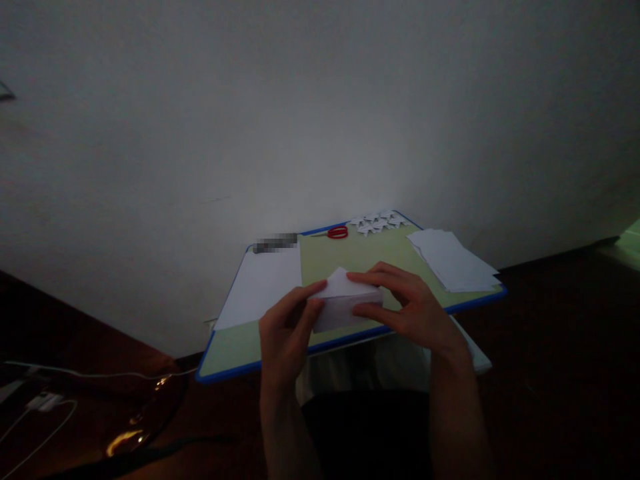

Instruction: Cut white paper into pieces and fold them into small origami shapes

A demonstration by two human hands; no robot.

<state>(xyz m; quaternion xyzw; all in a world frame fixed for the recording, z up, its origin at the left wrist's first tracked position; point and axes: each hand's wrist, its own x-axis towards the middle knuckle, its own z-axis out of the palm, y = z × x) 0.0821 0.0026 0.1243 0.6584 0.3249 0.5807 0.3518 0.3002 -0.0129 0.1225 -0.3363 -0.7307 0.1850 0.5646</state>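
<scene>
A folded piece of white paper [345,300], with a pointed top flap, is held up above the near edge of the small table [320,257]. My left hand [286,333] pinches its left side between thumb and fingers. On the right side, my right hand [407,303] grips it with the thumb below and the fingers on the upper flap. Beyond the hands lie red-handled scissors [337,233] and several small folded white paper shapes [377,223], set close together at the far right corner.
A large white sheet [265,283] covers the table's left part, with a dark blurred-out object [275,243] at its far edge. Loose white sheets [455,260] lie at the right, some past the blue rim. A wall [320,120] stands behind; white cables [100,373] run at lower left.
</scene>
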